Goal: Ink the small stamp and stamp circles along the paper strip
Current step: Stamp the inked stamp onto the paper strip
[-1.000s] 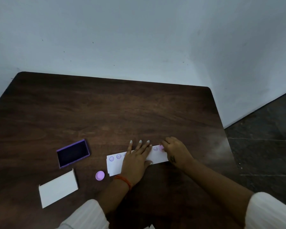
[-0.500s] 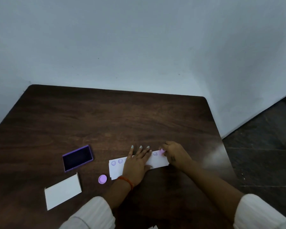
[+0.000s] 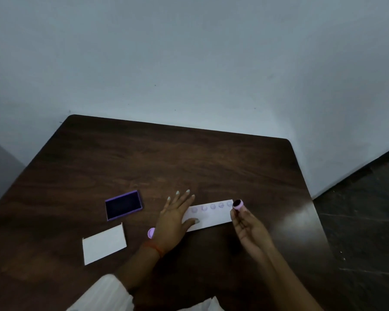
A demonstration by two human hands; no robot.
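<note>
A white paper strip point(image 3: 213, 217) lies on the dark wooden table point(image 3: 189, 162), with a row of several faint purple circles along its far edge. My left hand point(image 3: 174, 217) lies flat over the strip's left end, fingers spread. My right hand point(image 3: 248, 227) is lifted off the strip's right end and pinches the small lilac stamp point(image 3: 237, 204), its dark inked face turned up toward me. An open purple ink pad point(image 3: 123, 205) sits to the left of the strip.
A lilac cap point(image 3: 151, 233) lies by my left wrist, partly hidden. A white card point(image 3: 104, 243) rests near the table's front left. The wall runs close behind the table; dark floor lies to the right.
My right hand has lifted the stamp off the strip's right end and turned its face up. My left hand has slid left, uncovering more stamped circles. The camera has tilted up.
</note>
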